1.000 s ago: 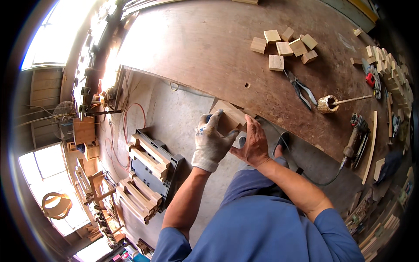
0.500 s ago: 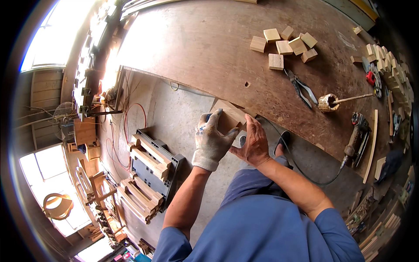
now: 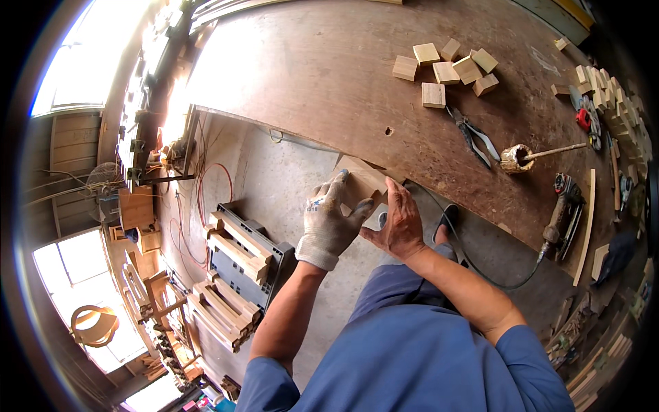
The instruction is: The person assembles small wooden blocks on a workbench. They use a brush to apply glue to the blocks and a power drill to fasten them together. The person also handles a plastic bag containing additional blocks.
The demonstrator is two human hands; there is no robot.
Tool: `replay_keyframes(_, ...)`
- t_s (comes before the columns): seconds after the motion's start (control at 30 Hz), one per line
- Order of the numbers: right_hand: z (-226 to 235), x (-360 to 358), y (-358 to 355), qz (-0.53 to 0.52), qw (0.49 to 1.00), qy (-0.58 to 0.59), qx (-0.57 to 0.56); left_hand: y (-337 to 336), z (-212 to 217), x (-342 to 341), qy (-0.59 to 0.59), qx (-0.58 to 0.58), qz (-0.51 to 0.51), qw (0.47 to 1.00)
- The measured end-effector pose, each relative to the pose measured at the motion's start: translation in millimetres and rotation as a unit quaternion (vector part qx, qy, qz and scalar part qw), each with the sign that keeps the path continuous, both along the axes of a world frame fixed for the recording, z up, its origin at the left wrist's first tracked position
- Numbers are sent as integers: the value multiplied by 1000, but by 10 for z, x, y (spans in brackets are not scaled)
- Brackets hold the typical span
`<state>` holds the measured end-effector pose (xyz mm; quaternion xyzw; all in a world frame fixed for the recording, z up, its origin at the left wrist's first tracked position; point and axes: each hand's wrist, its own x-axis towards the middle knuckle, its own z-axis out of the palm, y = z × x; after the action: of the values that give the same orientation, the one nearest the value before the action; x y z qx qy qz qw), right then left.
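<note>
A pale wooden piece (image 3: 362, 174), apparently of joined blocks, rests at the near edge of the workbench (image 3: 309, 103), partly hidden by my hands. My left hand (image 3: 331, 218), in a whitish work glove, grips its left side, fingertips at the far face and thumb on the near side. Bare, my right hand (image 3: 396, 223) closes on the right side of the same piece, its fingers along the wood and its thumb pointing toward the left thumb. Several loose wooden blocks (image 3: 434, 95) lie farther back on the bench.
Pliers (image 3: 473, 137), a glue pot (image 3: 515, 159) with a stick, and a power tool (image 3: 564, 213) with a hose lie on the right. Wooden frames (image 3: 237, 254) sit on a dark crate (image 3: 283, 255) at lower left. More cut pieces (image 3: 607, 89) are piled far right.
My left hand has shifted slightly left and its wrist has turned a little along the wooden piece. My right hand stays in nearly the same place.
</note>
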<state>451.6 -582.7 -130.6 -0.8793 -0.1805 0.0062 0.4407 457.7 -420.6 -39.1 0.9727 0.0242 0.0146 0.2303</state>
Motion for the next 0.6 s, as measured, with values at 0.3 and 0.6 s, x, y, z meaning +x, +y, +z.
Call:
replay_keyframes(0.3, -35, -9, 4, -5, 1000, -11, 5, -27, 15, 25, 12, -9, 25, 1000)
replay_keyframes(0.6, -18, -2, 7, -7, 1000, -8, 6, -18, 27, 45, 32, -11, 32, 999)
